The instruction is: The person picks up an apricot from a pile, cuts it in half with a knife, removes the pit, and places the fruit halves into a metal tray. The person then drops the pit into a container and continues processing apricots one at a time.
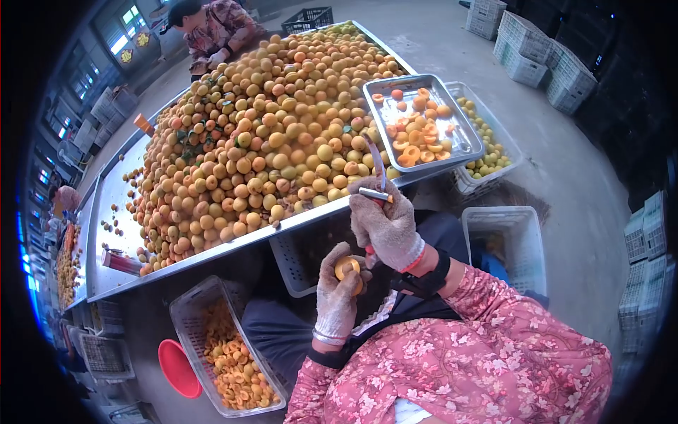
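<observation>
My left hand, in a soiled knit glove, is closed around a cut apricot with its orange flesh facing up. Just above and to its right, my gloved right hand grips a knife whose curved blade points away from me. A short rod with a metallic end also shows across the top of that fist; whether it belongs to the knife I cannot tell. Beyond both hands, a large heap of whole apricots covers a metal-edged table. Blade and fruit are apart.
A steel tray of apricot halves rests at the table's right corner, beside a crate of greener fruit. Lower left are a crate of halves and a red basin. Another person works across the table. Stacked crates stand behind.
</observation>
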The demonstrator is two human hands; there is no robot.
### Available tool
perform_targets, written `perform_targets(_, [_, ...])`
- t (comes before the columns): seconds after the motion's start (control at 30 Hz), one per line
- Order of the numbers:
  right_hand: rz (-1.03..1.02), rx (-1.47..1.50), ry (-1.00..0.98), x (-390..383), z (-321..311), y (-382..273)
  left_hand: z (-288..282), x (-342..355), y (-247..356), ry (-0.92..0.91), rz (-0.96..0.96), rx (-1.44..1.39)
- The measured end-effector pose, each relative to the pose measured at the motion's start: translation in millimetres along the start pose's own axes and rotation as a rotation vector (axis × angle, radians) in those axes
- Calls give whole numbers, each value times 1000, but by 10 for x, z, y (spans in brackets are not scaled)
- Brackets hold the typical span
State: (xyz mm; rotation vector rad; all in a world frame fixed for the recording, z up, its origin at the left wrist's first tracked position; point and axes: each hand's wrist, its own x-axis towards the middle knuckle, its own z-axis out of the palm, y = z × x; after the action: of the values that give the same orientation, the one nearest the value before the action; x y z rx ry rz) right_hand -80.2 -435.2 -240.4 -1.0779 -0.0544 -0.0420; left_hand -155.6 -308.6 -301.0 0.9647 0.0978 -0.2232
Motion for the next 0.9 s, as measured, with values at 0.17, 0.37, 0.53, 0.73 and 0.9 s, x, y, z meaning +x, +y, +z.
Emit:
perform_targets(0.17, [-157, 10, -85, -27, 86, 11, 48, -36, -12, -6, -19, 104])
perform_targets(0.37, [-299, -123, -123, -60, 50, 161, 76, -67, 5, 41, -28, 228])
perform_targets(0.53, [-621, -317, -161, -84, -35, 214, 207, -78, -60, 105, 0, 295])
perform_targets(0.73, [-621, -324, -96, -80, -37, 374, 259, -149, -5, 124, 100, 603])
perform_targets(0.9, [0, 193, 116, -8, -57, 320, 206, -137, -125, 49, 229, 589])
